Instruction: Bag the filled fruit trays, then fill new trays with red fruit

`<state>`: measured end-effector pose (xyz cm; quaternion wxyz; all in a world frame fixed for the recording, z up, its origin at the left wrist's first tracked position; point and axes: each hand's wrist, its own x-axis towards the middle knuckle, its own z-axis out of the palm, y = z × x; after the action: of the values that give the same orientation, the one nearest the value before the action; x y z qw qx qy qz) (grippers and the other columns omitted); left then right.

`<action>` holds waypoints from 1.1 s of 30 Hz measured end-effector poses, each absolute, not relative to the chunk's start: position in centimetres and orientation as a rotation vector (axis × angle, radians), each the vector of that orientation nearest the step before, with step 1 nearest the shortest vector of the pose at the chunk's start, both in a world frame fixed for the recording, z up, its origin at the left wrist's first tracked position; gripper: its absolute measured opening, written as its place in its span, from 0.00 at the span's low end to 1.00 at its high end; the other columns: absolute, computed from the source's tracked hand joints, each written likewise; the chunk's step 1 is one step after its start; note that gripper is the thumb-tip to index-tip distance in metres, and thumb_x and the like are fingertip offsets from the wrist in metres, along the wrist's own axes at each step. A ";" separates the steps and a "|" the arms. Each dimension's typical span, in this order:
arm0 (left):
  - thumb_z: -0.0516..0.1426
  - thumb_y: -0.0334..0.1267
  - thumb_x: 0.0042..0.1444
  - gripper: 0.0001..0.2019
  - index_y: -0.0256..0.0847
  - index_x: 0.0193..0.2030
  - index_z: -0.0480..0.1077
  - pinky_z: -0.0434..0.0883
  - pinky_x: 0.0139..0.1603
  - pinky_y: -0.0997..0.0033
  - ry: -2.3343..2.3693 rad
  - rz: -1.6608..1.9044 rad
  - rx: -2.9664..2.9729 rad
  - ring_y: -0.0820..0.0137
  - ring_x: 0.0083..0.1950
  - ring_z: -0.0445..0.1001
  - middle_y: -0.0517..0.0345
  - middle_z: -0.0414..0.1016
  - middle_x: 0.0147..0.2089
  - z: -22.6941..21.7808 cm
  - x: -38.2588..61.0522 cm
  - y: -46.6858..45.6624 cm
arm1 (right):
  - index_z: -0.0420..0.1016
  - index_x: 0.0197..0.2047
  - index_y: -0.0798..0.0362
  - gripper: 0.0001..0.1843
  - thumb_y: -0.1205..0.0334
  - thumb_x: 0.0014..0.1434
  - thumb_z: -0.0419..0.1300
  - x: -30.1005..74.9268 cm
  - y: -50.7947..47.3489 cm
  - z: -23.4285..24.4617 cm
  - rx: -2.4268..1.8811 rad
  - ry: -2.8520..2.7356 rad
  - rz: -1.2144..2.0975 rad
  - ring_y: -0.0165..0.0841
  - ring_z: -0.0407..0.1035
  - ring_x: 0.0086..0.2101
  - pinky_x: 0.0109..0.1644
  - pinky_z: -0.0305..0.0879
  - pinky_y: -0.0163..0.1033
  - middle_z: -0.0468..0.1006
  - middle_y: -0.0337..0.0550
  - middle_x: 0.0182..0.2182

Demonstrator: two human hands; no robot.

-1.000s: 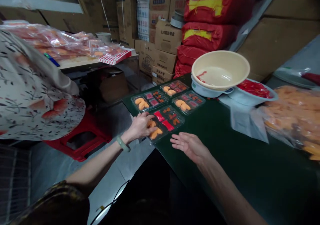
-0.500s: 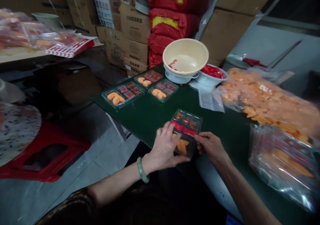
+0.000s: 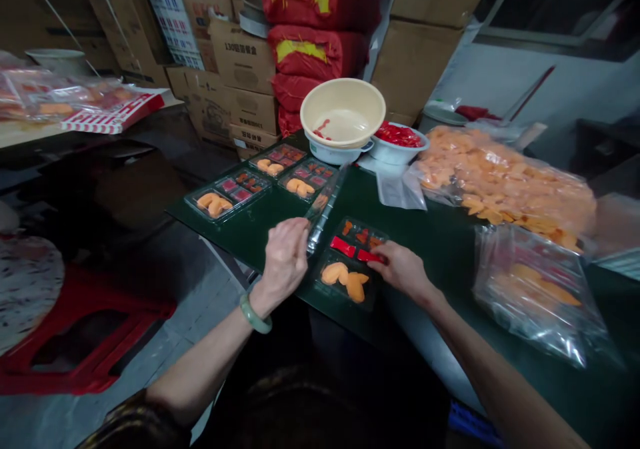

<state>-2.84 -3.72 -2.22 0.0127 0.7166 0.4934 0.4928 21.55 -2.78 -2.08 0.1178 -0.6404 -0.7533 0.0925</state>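
Note:
My left hand is closed on the edge of a clear plastic lid, which stands tilted on its side left of an open compartment tray. Orange, curved, folded pieces lie in the tray's near compartment. Two red packets are in the middle ones, and small orange-brown pieces are in the far ones. My right hand reaches in from the right, with thumb and fingers pinched at the right end of the right-hand red packet. The fingertips partly cover that packet.
Three filled trays sit at the table's far left. Behind stand a cream basin and a white bowl of red packets. On the right are a large bag of orange pieces and clear plastic bags. A red stool stands left.
My left hand has moved left and lifted the lid off the tray, tilting it upright. The right hand stays by the red packet. The view has shifted somewhat to the right.

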 end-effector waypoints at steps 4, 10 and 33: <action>0.47 0.36 0.61 0.12 0.37 0.42 0.70 0.65 0.47 0.64 1.609 1.537 2.209 0.65 0.46 0.72 0.48 0.75 0.42 -2.3 -4.6 -3.7 | 0.74 0.35 0.53 0.11 0.62 0.61 0.52 20.9 -2.9 -2.7 -1.892 -2.516 -0.016 0.34 0.67 0.36 0.29 0.56 0.34 0.72 0.46 0.37; 0.48 0.35 0.61 0.11 0.38 0.42 0.70 0.66 0.46 0.67 1.615 1.582 2.168 0.67 0.45 0.72 0.50 0.74 0.42 -2.7 -6.1 -3.6 | 0.71 0.37 0.56 0.11 0.69 0.61 0.47 20.6 -2.3 -1.3 -1.862 -2.637 0.104 0.37 0.68 0.40 0.33 0.58 0.35 0.73 0.50 0.39; 0.50 0.32 0.59 0.08 0.37 0.37 0.71 0.70 0.43 0.68 1.475 1.640 2.126 0.69 0.41 0.73 0.51 0.75 0.39 -3.8 -8.0 -3.2 | 0.73 0.35 0.55 0.10 0.59 0.59 0.54 15.2 1.4 -0.9 -1.926 -2.763 0.051 0.40 0.71 0.39 0.34 0.58 0.37 0.77 0.48 0.37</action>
<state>-8.00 -3.18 -3.75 0.0390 0.6936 0.4810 0.5348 15.20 1.38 -0.88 -0.1133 -0.5681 -0.8149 0.0152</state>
